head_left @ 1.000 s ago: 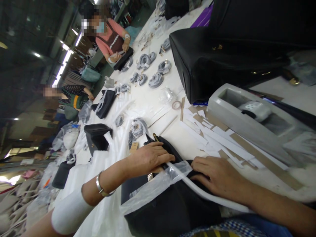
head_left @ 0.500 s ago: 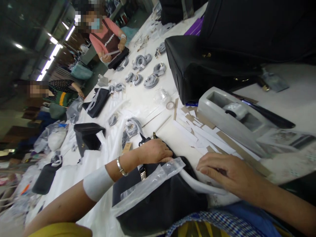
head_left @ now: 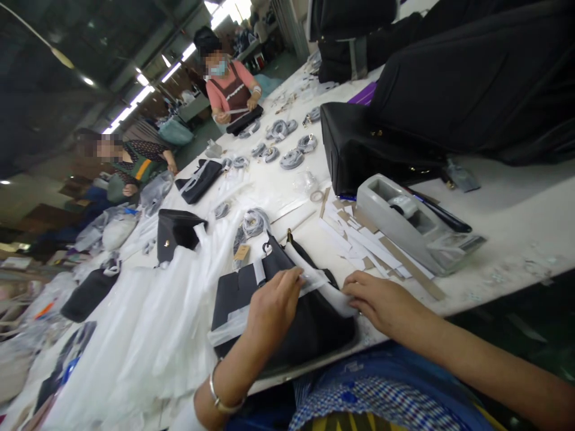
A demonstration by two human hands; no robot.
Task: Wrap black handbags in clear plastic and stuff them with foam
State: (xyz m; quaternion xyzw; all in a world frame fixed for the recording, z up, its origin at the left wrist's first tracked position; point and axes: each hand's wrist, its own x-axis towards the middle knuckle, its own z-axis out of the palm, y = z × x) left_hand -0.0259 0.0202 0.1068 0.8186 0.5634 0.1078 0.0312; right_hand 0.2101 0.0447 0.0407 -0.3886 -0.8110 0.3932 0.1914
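Note:
A black handbag (head_left: 314, 326) lies in front of me at the table's edge. A white-wrapped handle (head_left: 332, 297) arches along its top. My left hand (head_left: 276, 302), with a bracelet at the wrist, is over the bag, its fingertips pinching a clear plastic strip (head_left: 312, 281) against the handle. The strip's other end (head_left: 231, 329) rests on the bag's front. My right hand (head_left: 377, 299) has its fingers closed at the handle's right end; the thumb is partly hidden. A tan tag (head_left: 241, 254) is beside the bag.
A grey tape dispenser (head_left: 404, 221) stands at right behind paper and card strips (head_left: 366, 239). White foam sheets (head_left: 148, 317) spread at left. Wrapped straps (head_left: 256, 221) and black bags (head_left: 177, 230) are farther back. Two people (head_left: 231, 90) work across the table.
My left hand has come down from the bag's top edge onto the plastic strip. My right hand has closed at the handle's end. The camera view has turned, shifting the background rightward.

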